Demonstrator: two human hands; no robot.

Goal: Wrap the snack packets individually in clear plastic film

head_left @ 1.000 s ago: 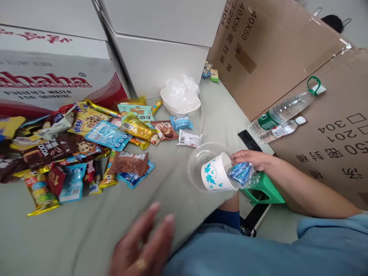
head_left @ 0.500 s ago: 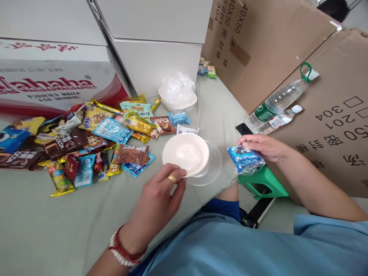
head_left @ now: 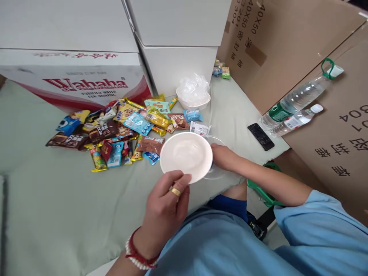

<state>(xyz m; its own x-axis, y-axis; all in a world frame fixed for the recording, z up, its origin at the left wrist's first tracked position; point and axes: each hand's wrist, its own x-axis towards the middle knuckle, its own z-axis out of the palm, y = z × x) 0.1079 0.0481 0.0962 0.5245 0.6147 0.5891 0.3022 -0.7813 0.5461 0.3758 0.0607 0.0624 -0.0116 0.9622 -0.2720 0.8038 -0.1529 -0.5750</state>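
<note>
My left hand (head_left: 169, 199), with a gold ring, pinches the near rim of a white bowl (head_left: 185, 157) that is tilted toward me. Behind its right edge my right hand (head_left: 225, 156) reaches in over a clear round plastic container (head_left: 217, 175). The fingers of that hand are hidden by the white bowl, so I cannot see whether they grip anything. Only a dark blue sliver shows below them, at the white bowl's edge. To the left lies a heap of wrapped snacks (head_left: 151, 145). A white packet (head_left: 200, 128) lies just beyond the two vessels.
At the back stand a Wahaha carton (head_left: 94, 82) and white boxes (head_left: 178, 65). A white container with crumpled clear plastic (head_left: 194, 92) sits before them. On the right are a black phone (head_left: 260, 136), two water bottles (head_left: 297, 101) and tall cardboard boxes (head_left: 287, 46).
My right hand, which held a blue snack packet at the right, has moved left to the clear container, behind the white bowl. The packet is now almost wholly out of sight. The view has shifted.
</note>
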